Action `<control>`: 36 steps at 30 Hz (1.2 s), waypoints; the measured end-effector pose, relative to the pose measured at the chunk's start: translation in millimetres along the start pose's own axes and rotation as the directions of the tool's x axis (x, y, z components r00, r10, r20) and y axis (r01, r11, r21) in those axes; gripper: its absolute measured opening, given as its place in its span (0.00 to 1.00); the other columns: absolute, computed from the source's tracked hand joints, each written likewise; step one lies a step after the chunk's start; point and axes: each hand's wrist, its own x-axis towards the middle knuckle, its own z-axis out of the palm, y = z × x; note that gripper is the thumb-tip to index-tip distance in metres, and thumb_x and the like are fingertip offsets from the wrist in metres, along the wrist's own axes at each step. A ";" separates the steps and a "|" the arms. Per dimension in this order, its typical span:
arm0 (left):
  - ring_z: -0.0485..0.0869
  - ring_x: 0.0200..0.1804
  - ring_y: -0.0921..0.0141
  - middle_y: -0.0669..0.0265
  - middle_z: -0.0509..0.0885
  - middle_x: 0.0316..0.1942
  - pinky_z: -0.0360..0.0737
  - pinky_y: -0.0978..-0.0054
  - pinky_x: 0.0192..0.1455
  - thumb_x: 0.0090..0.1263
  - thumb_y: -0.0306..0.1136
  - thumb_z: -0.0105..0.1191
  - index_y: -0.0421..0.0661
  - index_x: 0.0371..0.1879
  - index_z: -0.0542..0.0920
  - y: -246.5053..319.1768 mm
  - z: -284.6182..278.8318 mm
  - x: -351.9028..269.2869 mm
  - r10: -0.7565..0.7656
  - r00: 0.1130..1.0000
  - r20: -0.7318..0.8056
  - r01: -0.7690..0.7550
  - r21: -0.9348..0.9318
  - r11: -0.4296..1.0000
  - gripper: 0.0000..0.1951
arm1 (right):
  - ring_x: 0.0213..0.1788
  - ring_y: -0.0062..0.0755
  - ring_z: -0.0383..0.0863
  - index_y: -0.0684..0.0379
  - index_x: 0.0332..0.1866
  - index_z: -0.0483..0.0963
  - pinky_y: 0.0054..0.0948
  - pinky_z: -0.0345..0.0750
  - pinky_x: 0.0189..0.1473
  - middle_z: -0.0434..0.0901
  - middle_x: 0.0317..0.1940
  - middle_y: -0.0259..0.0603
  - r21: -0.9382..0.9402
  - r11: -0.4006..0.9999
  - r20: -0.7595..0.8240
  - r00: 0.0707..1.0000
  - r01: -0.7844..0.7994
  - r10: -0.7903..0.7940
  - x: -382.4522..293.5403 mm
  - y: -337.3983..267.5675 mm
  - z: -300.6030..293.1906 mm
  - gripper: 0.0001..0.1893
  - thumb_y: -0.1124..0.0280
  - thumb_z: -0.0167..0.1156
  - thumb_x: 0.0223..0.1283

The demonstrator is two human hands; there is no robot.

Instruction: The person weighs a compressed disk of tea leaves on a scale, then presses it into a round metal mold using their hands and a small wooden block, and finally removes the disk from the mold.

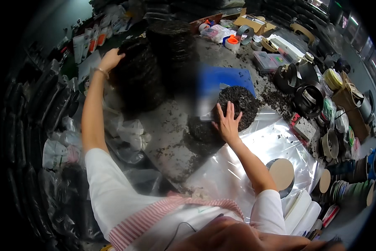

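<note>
My left hand (111, 59) is curled against the upper edge of a tall, dark, plastic-wrapped stack (137, 72); some fingertips are hidden. Behind it rises a second tall dark stack (172, 40). With fingers spread, my right hand (228, 124) lies on a round, flat cake of dark, coarse, flaky material (244, 103). Another dark round piece (203, 133) sits beside that hand, partly in shadow. Under and behind the cake is a blue-and-white flat sheet or board (228, 77). Clear plastic film (266, 138) covers the near right part of the grey worktable (162, 138).
Tape rolls (308, 98), a plastic case (267, 61) and an open cardboard box (253, 23) crowd the right and far sides. Dark crumbs (275, 95) are scattered there. A beige disc (281, 174) stands near my right elbow. Black bags (34, 106) pile up at left.
</note>
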 end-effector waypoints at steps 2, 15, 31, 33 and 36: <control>0.77 0.58 0.47 0.43 0.80 0.53 0.73 0.58 0.59 0.72 0.44 0.53 0.34 0.56 0.76 7.7 28.1 -14.0 -0.076 0.943 -0.324 0.051 -0.085 0.995 0.25 | 0.77 0.53 0.47 0.41 0.76 0.52 0.72 0.50 0.67 0.46 0.75 0.58 0.042 0.999 0.032 0.999 0.022 -0.024 12.0 5.1 -1.1 0.45 0.57 0.66 0.53; 0.73 0.66 0.61 0.65 0.78 0.60 0.67 0.60 0.68 0.55 0.13 0.52 0.52 0.63 0.76 159.1 52.2 -109.6 0.445 0.376 -0.813 -0.411 0.283 0.866 0.33 | 0.74 0.41 0.58 0.40 0.73 0.60 0.62 0.51 0.72 0.64 0.71 0.39 -0.123 0.943 0.191 0.940 0.308 -0.282 102.6 48.4 -0.4 0.37 0.69 0.61 0.56; 0.55 0.75 0.54 0.59 0.58 0.74 0.51 0.45 0.74 0.58 0.32 0.60 0.56 0.74 0.60 290.7 194.8 -142.6 0.703 0.681 -0.203 -0.731 -0.140 0.668 0.41 | 0.65 0.54 0.67 0.40 0.70 0.64 0.59 0.65 0.62 0.62 0.67 0.58 0.172 0.955 0.285 0.916 0.241 -0.282 -49.0 -34.6 -19.9 0.43 0.51 0.72 0.45; 0.53 0.75 0.54 0.57 0.57 0.74 0.55 0.51 0.74 0.58 0.32 0.62 0.52 0.74 0.58 254.8 207.8 -154.3 0.620 0.746 -0.246 -0.662 -0.383 0.644 0.41 | 0.62 0.50 0.71 0.38 0.71 0.64 0.59 0.67 0.58 0.63 0.67 0.57 0.115 0.971 0.390 0.889 0.211 -0.240 -50.2 -32.1 2.3 0.38 0.54 0.68 0.50; 0.52 0.75 0.50 0.49 0.53 0.74 0.56 0.55 0.74 0.57 0.33 0.64 0.49 0.74 0.57 198.7 253.1 -207.5 0.520 0.853 -0.050 -0.481 -0.461 0.745 0.44 | 0.59 0.46 0.74 0.38 0.68 0.68 0.50 0.71 0.54 0.68 0.63 0.52 0.187 0.962 0.405 0.877 0.197 -0.258 -50.3 -38.5 9.7 0.29 0.61 0.61 0.57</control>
